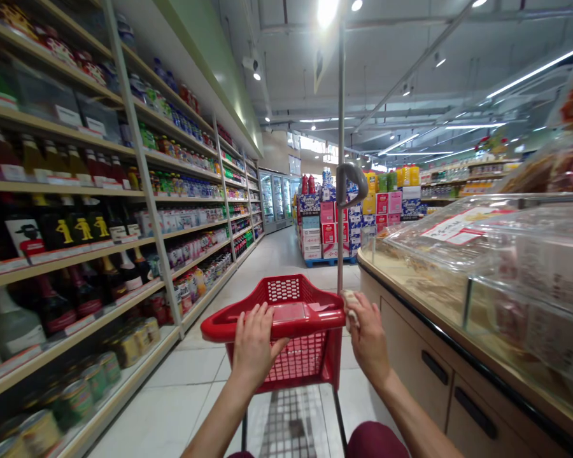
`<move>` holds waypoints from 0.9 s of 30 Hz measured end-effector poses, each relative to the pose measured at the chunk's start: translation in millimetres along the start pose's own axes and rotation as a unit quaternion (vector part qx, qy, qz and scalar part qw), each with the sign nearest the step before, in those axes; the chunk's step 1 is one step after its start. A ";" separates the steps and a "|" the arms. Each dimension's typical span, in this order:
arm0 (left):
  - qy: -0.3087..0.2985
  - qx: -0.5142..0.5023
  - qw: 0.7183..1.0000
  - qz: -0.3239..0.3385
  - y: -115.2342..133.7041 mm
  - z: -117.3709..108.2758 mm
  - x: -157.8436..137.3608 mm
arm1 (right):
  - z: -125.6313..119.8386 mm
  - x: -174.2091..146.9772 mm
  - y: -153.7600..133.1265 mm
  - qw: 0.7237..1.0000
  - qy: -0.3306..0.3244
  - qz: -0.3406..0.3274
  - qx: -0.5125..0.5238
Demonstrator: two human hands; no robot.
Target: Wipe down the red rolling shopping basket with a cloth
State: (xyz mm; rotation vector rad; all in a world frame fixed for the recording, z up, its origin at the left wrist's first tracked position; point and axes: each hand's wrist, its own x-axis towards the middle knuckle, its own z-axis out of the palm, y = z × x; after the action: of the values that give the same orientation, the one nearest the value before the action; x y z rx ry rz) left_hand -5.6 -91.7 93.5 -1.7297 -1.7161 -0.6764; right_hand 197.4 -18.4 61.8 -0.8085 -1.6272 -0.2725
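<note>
A red plastic shopping cart stands in front of me, with its basket facing away down the aisle. My left hand lies flat on top of the cart's handle, fingers stretched over it and thumb out to the side. Bunched in my right hand is a pale cloth, pressed at the right end of the handle beside an upright metal pole. A grey curved piece is attached higher on that pole. The right fingers are closed round the cloth, and part of it is hidden.
Shelves of bottles and cans line the left side. To the right runs a counter with clear covers over packaged food. Stacked boxes stand on a blue pallet ahead. Pale floor tiles lie below, with glass-door fridges far off.
</note>
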 end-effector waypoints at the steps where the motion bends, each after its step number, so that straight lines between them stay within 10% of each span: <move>1: -0.001 0.001 1.000 -0.004 1.7 0.1 0.4 | 0.4 0.5 -0.4 1.000 -0.002 0.010 0.002; 6: -0.002 0.002 1.000 -0.019 10.5 0.4 2.5 | 8.3 0.0 -15.7 0.992 -0.055 -0.106 0.040; 11: -0.012 0.001 1.000 -0.022 14.9 -1.4 1.9 | -1.0 2.8 6.6 1.000 -0.018 0.025 0.002; 17: -0.007 0.010 1.000 -0.027 13.6 -4.5 -1.1 | 8.8 -4.7 -13.3 0.991 -0.050 -0.093 0.084; 23: 0.001 0.014 0.999 -0.032 14.9 -5.8 -2.0 | 8.0 3.7 -5.4 0.999 -0.017 0.025 0.028; 27: -0.004 0.016 0.999 -0.042 19.7 -5.5 -1.1 | 14.4 -0.1 -22.6 0.990 -0.061 -0.100 0.080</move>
State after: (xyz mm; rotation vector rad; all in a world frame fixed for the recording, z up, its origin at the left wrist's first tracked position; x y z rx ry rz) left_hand 14.3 -96.0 95.2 -1.6476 -1.8044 -0.6758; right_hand 171.9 -26.4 64.2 -0.5506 -1.8226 -0.2338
